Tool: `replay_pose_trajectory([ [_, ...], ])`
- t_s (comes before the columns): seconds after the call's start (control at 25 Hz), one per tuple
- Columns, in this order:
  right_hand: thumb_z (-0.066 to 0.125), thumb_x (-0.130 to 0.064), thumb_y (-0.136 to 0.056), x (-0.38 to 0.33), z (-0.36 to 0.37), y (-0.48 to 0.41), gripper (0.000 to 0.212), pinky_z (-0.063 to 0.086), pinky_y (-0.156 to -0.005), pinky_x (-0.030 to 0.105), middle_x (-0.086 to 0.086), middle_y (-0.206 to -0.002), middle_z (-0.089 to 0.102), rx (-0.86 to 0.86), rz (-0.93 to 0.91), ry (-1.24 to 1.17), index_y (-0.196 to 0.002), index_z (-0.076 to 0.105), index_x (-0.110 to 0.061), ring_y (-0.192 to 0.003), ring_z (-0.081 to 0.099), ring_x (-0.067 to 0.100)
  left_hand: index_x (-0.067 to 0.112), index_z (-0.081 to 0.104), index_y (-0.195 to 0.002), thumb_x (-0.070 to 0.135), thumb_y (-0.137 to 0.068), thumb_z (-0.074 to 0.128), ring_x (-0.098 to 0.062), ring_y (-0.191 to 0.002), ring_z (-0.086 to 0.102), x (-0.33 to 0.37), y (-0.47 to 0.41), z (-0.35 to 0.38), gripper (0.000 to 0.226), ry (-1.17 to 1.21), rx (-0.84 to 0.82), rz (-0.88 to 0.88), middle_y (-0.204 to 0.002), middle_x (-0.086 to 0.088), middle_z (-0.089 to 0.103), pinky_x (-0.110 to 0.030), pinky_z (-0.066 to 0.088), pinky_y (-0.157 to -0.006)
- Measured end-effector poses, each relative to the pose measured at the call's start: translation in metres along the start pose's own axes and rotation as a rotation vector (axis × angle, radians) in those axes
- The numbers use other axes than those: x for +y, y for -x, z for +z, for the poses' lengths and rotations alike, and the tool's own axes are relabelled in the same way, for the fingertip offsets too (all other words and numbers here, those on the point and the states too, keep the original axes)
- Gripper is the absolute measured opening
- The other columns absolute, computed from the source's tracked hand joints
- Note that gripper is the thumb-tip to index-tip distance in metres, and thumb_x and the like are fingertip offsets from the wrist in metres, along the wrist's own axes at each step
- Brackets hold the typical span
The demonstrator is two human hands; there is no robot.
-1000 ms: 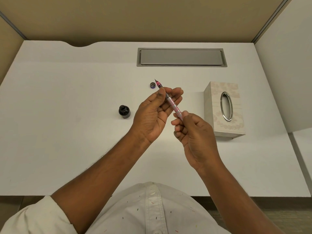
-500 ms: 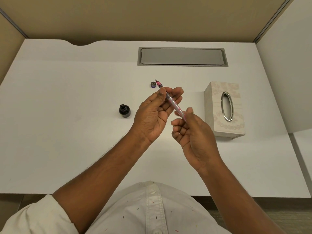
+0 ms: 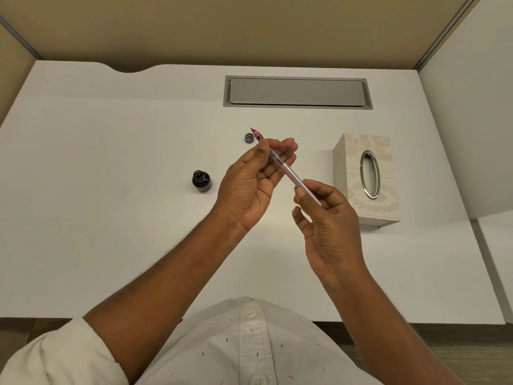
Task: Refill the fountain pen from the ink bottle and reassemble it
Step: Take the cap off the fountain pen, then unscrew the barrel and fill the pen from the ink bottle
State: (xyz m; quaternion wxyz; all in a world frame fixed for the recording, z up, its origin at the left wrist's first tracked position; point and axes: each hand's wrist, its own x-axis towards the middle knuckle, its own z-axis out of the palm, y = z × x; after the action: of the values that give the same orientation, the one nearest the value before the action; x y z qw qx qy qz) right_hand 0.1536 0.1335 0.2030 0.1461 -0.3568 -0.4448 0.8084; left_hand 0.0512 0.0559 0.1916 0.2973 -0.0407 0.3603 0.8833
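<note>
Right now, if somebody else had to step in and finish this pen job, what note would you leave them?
Left hand: its grip pinches the clear-barrelled fountain pen with the pink front near the nib, which points away from the person.
Right hand: pinches the barrel's rear end.
Small dark glass ink bottle: stands uncapped on the white table, left of the hands. Its small round cap lies apart, farther back.
Done, it seems: the barrel is on the pen. I cannot tell how tight or how full.
Left: snug the barrel and cap the bottle. No pen cap is in view.
</note>
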Motion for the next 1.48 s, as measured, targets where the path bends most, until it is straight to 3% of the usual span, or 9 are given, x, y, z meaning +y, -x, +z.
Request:
replay_pose_trajectory([
  [0.64, 0.067, -0.002, -0.079, 0.000, -0.033, -0.002, 0.018, 0.056, -0.075, 0.027, 0.003, -0.088, 0.067, 0.017, -0.001, 0.001, -0.094, 0.068, -0.012, -0.076, 0.065, 0.008, 0.003, 0.062, -0.090, 0.016, -0.096, 0.045, -0.031, -0.100, 0.066, 0.009, -0.009, 0.003, 0.022, 0.093, 0.086, 0.022, -0.097, -0.017, 0.071, -0.042, 0.049, -0.096],
  [0.88, 0.067, -0.003, -0.082, 0.014, -0.051, -0.017, 0.017, 0.055, -0.074, 0.023, -0.002, -0.086, 0.068, 0.059, -0.023, -0.006, -0.096, 0.067, -0.013, -0.077, 0.064, 0.007, 0.003, 0.061, -0.090, 0.015, -0.096, 0.044, -0.031, -0.100, 0.067, 0.011, -0.010, 0.002, 0.022, 0.111, 0.083, 0.036, -0.097, -0.018, 0.071, -0.042, 0.049, -0.096],
  [1.08, 0.072, -0.006, -0.081, 0.071, -0.080, -0.061, 0.014, 0.045, -0.058, 0.019, 0.002, -0.081, 0.065, 0.246, -0.040, 0.333, -0.090, 0.068, -0.016, -0.065, 0.055, 0.009, 0.002, 0.061, -0.090, 0.015, -0.097, 0.044, -0.031, -0.100, 0.066, 0.010, -0.007, 0.001, 0.022, 0.116, 0.087, 0.027, -0.097, -0.018, 0.071, -0.041, 0.049, -0.096],
  [1.24, 0.070, -0.007, -0.082, 0.117, -0.098, -0.089, 0.012, 0.045, -0.069, 0.029, -0.003, -0.082, 0.066, 0.315, -0.095, 0.597, -0.087, 0.067, -0.017, -0.073, 0.059, 0.011, 0.003, 0.061, -0.089, 0.016, -0.096, 0.044, -0.031, -0.101, 0.066, 0.011, -0.004, -0.002, 0.023, 0.116, 0.088, 0.023, -0.097, -0.018, 0.071, -0.041, 0.049, -0.096],
  [1.32, 0.068, -0.006, -0.083, 0.130, -0.107, -0.099, 0.010, 0.047, -0.071, 0.032, -0.008, -0.079, 0.065, 0.294, -0.159, 0.701, -0.087, 0.066, -0.016, -0.076, 0.060, 0.014, 0.004, 0.062, -0.088, 0.016, -0.097, 0.043, -0.030, -0.102, 0.066, 0.010, -0.002, -0.003, 0.024, 0.099, 0.085, 0.025, -0.098, -0.017, 0.071, -0.040, 0.049, -0.096],
  [1.48, 0.066, -0.003, -0.083, 0.148, -0.126, -0.114, 0.011, 0.040, -0.076, 0.026, 0.001, -0.085, 0.065, 0.170, -0.314, 0.940, -0.090, 0.067, -0.011, -0.086, 0.057, 0.020, 0.005, 0.063, -0.089, 0.017, -0.097, 0.042, -0.030, -0.107, 0.063, 0.013, 0.002, -0.007, 0.025, 0.067, 0.079, 0.036, -0.102, -0.016, 0.070, -0.039, 0.048, -0.098],
])
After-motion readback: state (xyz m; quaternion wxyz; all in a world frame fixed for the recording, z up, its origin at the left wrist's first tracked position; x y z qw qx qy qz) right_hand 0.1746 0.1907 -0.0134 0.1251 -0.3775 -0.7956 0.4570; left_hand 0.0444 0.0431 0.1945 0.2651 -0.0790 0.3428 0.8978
